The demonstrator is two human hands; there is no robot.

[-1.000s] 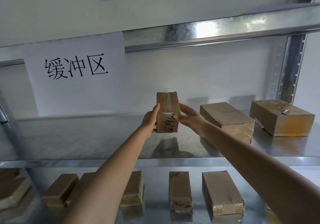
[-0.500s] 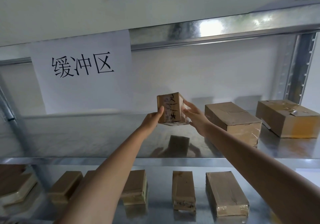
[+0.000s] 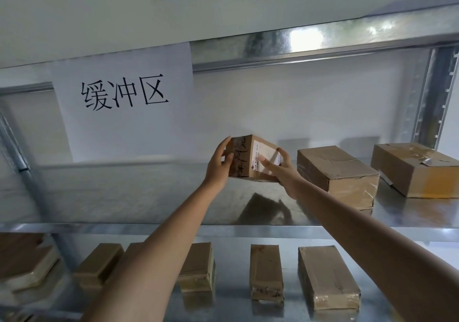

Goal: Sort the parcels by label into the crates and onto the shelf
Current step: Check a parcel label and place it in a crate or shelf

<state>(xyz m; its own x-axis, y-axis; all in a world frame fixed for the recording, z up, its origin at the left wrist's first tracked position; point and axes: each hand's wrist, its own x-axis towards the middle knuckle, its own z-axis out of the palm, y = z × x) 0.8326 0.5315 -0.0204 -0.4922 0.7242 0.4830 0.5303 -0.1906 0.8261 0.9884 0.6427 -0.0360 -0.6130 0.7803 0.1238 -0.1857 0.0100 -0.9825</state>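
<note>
here, small parcel (image 3: 250,157) held above the metal shelf (image 3: 124,197), gripped by left hand (image 3: 219,165) and right hand (image 3: 280,172), fingers curled around its sides

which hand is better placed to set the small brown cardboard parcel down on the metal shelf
Probably the right hand: it cradles the small brown cardboard parcel from beneath, just above the metal shelf. The left hand only grips its end.
</note>
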